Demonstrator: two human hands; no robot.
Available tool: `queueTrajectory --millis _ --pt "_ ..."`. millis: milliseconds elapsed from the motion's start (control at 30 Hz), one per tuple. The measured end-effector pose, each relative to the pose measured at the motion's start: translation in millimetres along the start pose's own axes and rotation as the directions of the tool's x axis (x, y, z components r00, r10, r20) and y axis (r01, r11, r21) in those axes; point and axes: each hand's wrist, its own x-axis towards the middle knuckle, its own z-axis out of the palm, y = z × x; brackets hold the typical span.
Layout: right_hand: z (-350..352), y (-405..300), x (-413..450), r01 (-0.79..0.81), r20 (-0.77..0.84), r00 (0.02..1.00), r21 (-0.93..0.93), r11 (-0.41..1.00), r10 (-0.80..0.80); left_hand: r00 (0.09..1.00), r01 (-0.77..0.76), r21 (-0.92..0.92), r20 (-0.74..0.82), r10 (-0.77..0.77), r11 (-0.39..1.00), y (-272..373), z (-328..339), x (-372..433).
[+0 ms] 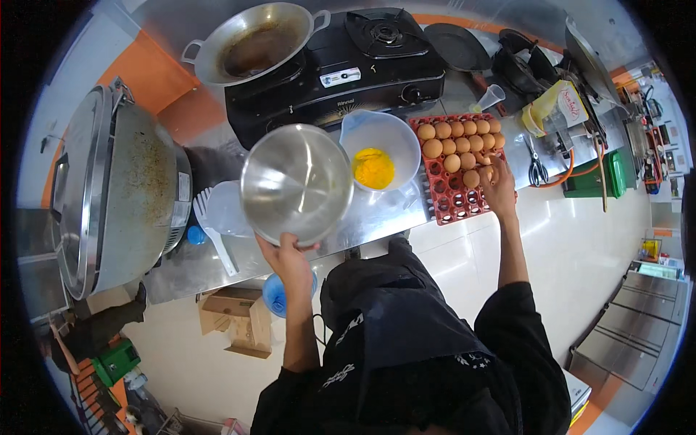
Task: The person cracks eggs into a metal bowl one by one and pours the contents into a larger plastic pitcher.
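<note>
My left hand grips the near rim of a stainless steel bowl, whose shiny inside faces up. Right of it, a white plastic mixing bowl holds cracked egg with bright yellow yolks. A red plastic egg tray lies beside that bowl, with brown eggs in its far rows and bare cups in the near ones. Over the tray's right side, the fingers and thumb of my right hand close around one egg, partly hidden by them.
Behind the bowls stands a black Rinnai gas stove carrying a wok. A large lidded metal cooker stands left, near a white slotted spatula. Scissors lie right of the tray. Below the counter are a cardboard box and a blue water bottle.
</note>
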Motion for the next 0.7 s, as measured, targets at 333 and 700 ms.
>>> queueTrajectory --millis 333,700 --pt "-5 8 -194 -0.499 -0.005 0.856 0.249 0.83 0.517 0.985 0.17 0.041 -0.032 -0.169 0.985 -89 -64 -50" --pt "-10 59 -216 -0.543 0.096 0.832 0.338 0.769 0.546 0.986 0.117 0.07 -0.124 -0.108 0.991 -143 -31 -44"
